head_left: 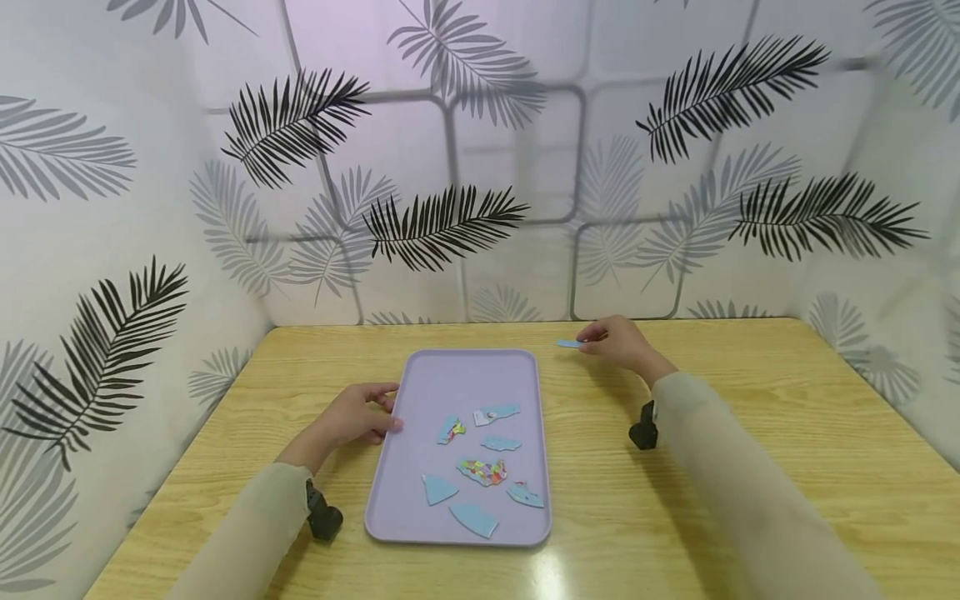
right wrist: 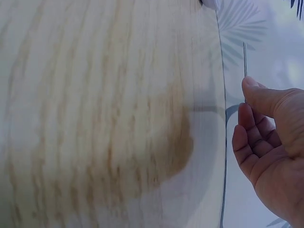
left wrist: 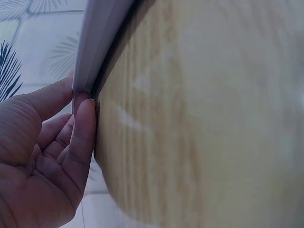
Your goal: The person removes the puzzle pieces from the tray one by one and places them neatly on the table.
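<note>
A lilac tray (head_left: 457,367) lies on the table, with several flat, jagged-edged puzzle pieces on it, mostly light blue. One piece (head_left: 483,472) has a multicoloured print. At the tray's left side, my left hand (head_left: 360,414) grips the rim (left wrist: 97,45), thumb on one side and fingers on the other. Beyond the tray's far right corner, my right hand (head_left: 617,342) pinches a thin light blue puzzle piece (head_left: 567,343) between thumb and fingers. The right wrist view shows this puzzle piece (right wrist: 245,59) edge-on as a narrow strip above the fingertips.
The wood-grain table (head_left: 637,517) ends at a pale wall covering (head_left: 517,275) printed with leaves. Black wrist cameras sit under both sleeves, the left one (head_left: 324,515) near the tray's lower left corner.
</note>
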`<state>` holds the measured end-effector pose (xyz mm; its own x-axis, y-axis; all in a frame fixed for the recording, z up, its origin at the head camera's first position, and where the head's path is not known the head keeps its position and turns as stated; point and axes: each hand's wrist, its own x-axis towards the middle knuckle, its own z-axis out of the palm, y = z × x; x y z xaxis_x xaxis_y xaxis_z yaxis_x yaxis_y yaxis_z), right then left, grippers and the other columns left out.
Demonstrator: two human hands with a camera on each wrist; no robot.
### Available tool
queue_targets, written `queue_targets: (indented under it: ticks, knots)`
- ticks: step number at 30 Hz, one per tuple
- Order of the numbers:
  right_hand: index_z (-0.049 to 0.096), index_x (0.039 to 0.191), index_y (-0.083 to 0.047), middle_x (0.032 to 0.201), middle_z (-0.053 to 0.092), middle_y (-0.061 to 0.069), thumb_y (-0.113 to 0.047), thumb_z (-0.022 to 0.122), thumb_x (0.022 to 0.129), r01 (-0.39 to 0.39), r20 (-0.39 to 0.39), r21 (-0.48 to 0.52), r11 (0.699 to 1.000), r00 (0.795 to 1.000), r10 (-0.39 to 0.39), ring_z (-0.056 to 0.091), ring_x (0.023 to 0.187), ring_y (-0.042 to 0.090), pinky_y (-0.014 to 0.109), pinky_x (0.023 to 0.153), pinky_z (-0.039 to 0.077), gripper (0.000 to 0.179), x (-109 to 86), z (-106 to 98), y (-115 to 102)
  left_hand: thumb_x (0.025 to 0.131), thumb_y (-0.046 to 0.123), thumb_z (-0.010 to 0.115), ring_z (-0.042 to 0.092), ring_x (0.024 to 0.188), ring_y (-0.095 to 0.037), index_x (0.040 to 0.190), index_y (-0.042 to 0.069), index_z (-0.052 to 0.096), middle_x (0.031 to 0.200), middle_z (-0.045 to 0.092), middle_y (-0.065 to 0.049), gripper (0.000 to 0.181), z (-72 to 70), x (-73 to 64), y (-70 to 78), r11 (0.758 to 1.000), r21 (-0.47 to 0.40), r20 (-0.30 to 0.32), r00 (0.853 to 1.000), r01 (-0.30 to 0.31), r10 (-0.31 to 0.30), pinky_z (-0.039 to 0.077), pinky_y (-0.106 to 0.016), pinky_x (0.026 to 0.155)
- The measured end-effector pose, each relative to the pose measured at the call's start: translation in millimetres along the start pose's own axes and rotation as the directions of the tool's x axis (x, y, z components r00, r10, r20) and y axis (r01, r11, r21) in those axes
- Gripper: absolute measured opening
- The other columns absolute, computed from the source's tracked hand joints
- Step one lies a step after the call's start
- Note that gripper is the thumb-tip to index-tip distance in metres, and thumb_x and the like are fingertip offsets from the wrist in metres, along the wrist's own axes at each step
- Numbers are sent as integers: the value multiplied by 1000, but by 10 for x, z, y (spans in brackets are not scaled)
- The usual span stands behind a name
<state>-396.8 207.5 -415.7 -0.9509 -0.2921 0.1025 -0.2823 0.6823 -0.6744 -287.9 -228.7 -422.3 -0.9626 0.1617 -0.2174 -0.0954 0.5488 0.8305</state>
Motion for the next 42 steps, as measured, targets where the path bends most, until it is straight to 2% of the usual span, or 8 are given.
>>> queue_targets:
  ticks: [14,19,27,37,42]
  knots:
    - [70,108,3,104,65,16,-9,67,92,-58,-53,-13,998,997,57,55,92,28,35,77,47,20,45,-26,126,82,7,78,58,66,-18,143,4,48,107,53,-11,68,5,29,-22,1000,25,-12,1000,14,-13,55,-30,58]
    - [70,108,3,103,65,15,-10,68,92,-63,-41,-25,998,997,62,54,91,27,37,79,46,20,64,-15,191,82,6,78,58,65,-18,142,3,48,106,53,-12,68,3,16,-21,1000,20,-14,1000,7,-6,55,-30,58]
    - [71,105,2,102,65,15,-11,68,92,-23,-37,-84,996,999,19,57,96,30,44,86,46,19,94,6,280,82,5,78,58,65,-18,142,3,49,105,53,-12,67,9,21,-15,1000,9,-10,1000,6,-6,55,-30,58]
    - [71,103,3,99,68,15,-7,68,91,31,-50,-85,996,998,-35,60,97,32,46,89,46,16,126,53,305,82,6,78,59,67,-18,141,3,49,106,54,-11,66,16,25,-42,1000,13,-19,1000,3,-3,55,-31,59]
    - [71,103,3,101,68,16,-7,68,91,27,-47,-93,995,998,-32,59,99,34,47,90,46,16,137,66,289,82,8,78,59,68,-18,141,3,49,106,54,-11,66,14,19,-24,999,34,-27,1000,1,0,55,-30,59]
